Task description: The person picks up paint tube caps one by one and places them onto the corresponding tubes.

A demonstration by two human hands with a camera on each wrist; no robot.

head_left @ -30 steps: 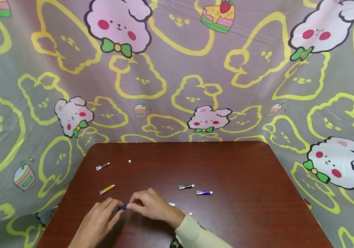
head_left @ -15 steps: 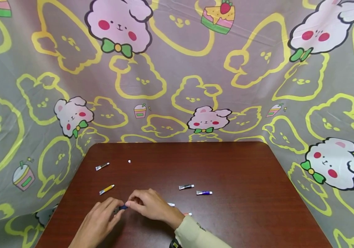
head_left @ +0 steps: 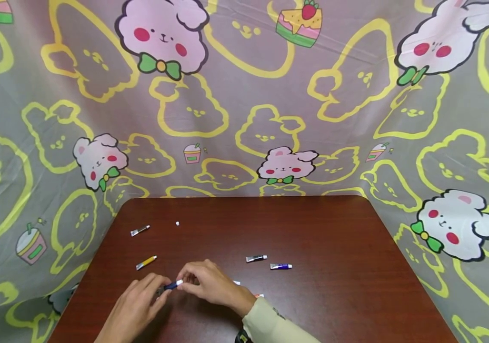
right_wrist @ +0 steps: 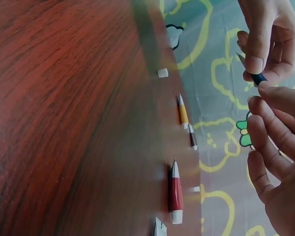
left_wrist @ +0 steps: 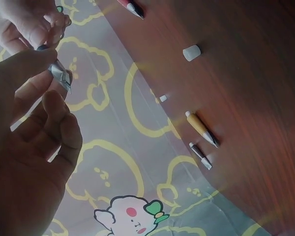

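- Low in the frame, left of centre, the left hand (head_left: 134, 305) still pinches the blue tube (head_left: 169, 286) above the worktop (head_left: 334, 295).
- The right hand (head_left: 207, 284) fingers stay clamped on its white cap, now showing more.

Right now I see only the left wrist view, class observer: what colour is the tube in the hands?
Observer: Head view shows a dark blue tube, left hand and right hand pinching opposite ends.
Operator: Any tubes beyond the right hand?
Observer: Two lie on the table: a grey-and-black tube and a purple-blue tube.
Operator: Anything nearer that hand?
Observer: Right wrist view shows a red tube with a white cap, lying flat.
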